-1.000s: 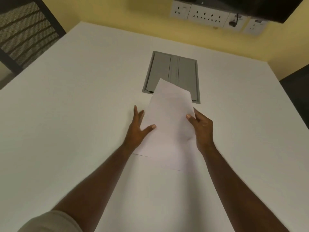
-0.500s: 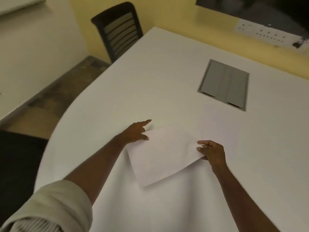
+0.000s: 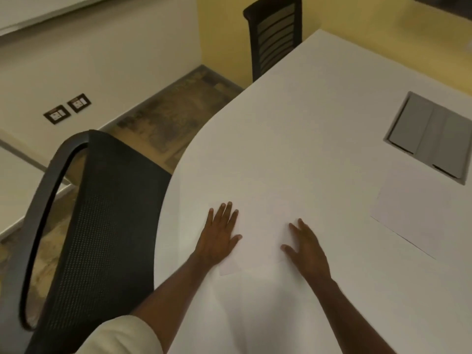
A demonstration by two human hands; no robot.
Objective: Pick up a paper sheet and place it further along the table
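White and smooth, the big tabletop (image 3: 319, 103) fills most of the room, and its near edge bends in a soft curve. Next to it on the left stands a black chair (image 3: 84, 226) with a bumpy mesh back and a shiny curved frame. A second black chair (image 3: 274, 34) with flat slats waits at the far side. Past the curved edge the floor (image 3: 173, 116) looks brown and patchy. A gray hatch (image 3: 431, 136), flat and square-cornered, sits sunk into the tabletop at the far right. Just below it lies a loose sheet (image 3: 419, 213) of white paper, flat and well apart from the hands.

Between the hands lies another paper (image 3: 258, 238), thin and so pale that its edges are hard to pick out against the tabletop. One low corner shows below the left hand. It looks like the paper is already laid down flat, not folded or marked as far as I can see, so anything more to be done with it is not started.

The left hand (image 3: 217, 238) rests on the paper's left side with fingers straight and spread a little, a wide flat grip that holds nothing. The right hand (image 3: 306, 249) lies the same way on the right side, fingers long and loose, pressing down and not pinching.

Two small dark wall sockets (image 3: 67, 108) sit low on the cream wall.
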